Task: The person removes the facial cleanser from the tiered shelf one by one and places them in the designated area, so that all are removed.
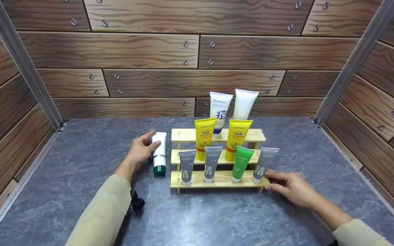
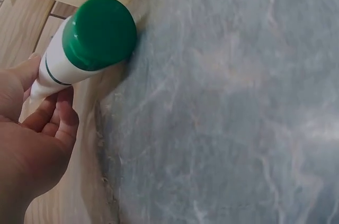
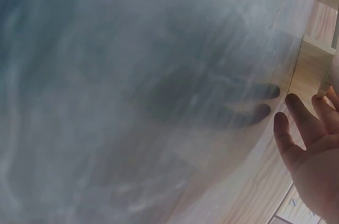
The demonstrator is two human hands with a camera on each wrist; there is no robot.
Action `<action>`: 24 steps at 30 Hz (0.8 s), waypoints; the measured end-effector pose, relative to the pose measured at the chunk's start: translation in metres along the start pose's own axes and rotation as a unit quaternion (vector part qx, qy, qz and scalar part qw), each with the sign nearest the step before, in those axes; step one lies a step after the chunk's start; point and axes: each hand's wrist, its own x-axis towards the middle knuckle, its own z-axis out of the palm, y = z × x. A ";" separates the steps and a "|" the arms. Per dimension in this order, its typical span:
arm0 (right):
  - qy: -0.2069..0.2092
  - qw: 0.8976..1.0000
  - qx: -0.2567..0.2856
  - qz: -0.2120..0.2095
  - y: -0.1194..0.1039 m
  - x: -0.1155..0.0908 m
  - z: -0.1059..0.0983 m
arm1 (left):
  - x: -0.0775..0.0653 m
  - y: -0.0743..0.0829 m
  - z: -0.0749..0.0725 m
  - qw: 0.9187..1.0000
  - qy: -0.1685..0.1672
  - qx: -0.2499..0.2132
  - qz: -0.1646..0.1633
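A white tube with a dark green cap [image 1: 159, 153] is pinched between the thumb and fingers of my left hand [image 1: 140, 150], just left of a three-tier wooden display rack [image 1: 217, 184]. Its cap points toward me; in the left wrist view the green cap [image 2: 103, 33] faces the camera. My right hand [image 1: 294, 188] holds the right end of the rack's lowest tier, thumb in front and fingers behind, beside a grey tube [image 1: 264, 165]. The right wrist view shows the other fingers [image 3: 302, 123] spread loosely near the rack's wooden end [image 3: 312, 65].
The front tier also carries two grey tubes [image 1: 186, 167] and a green tube [image 1: 242, 164]. Two yellow tubes [image 1: 204, 138] stand on the middle tier, two white tubes [image 1: 245, 104] on the top. Wood-patterned walls [image 1: 197, 51] enclose the grey marbled table [image 1: 97, 147].
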 end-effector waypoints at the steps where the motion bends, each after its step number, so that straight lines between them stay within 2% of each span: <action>1: 0.000 1.000 0.000 0.000 0.000 0.000 0.000 | 0.000 -0.001 0.000 1.000 -0.001 0.002 -0.001; 9: -0.003 1.000 0.000 0.003 0.000 0.000 0.000 | 0.001 -0.008 0.002 1.000 0.000 0.016 -0.016; 17: 0.003 1.000 0.010 0.002 -0.001 -0.001 0.001 | 0.004 -0.006 0.005 0.999 -0.014 0.021 -0.029; 24: 0.000 1.000 0.012 0.007 -0.001 -0.001 0.001 | 0.005 -0.005 0.006 0.999 -0.012 0.041 -0.028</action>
